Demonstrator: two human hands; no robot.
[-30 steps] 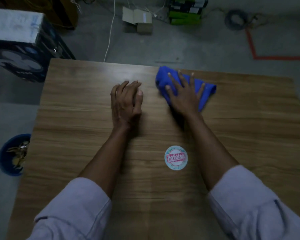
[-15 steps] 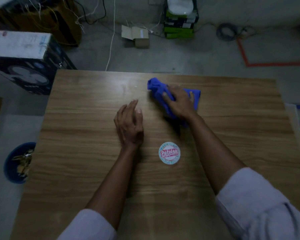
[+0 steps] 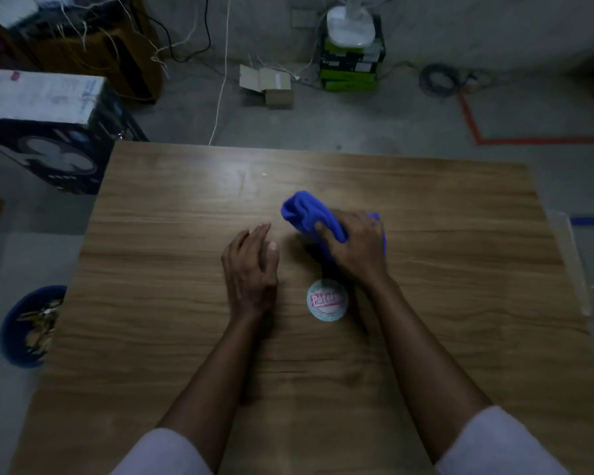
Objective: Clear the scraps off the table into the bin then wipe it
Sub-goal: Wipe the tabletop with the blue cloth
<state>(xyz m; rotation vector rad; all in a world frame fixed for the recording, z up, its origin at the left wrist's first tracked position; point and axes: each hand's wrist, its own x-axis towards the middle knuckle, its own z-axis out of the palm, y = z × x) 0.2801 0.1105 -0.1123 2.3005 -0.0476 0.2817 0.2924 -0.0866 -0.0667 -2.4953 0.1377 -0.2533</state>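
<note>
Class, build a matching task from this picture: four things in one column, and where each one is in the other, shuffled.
1. blue cloth
2. round sticker
3. blue bin
4. left hand

A. on the floor, left of the table
B. flat on bare wood, holding nothing
C. bunched under the right hand
D. stuck on the tabletop between the forearms

Pairs: 1-C, 2-D, 3-A, 4-B
</note>
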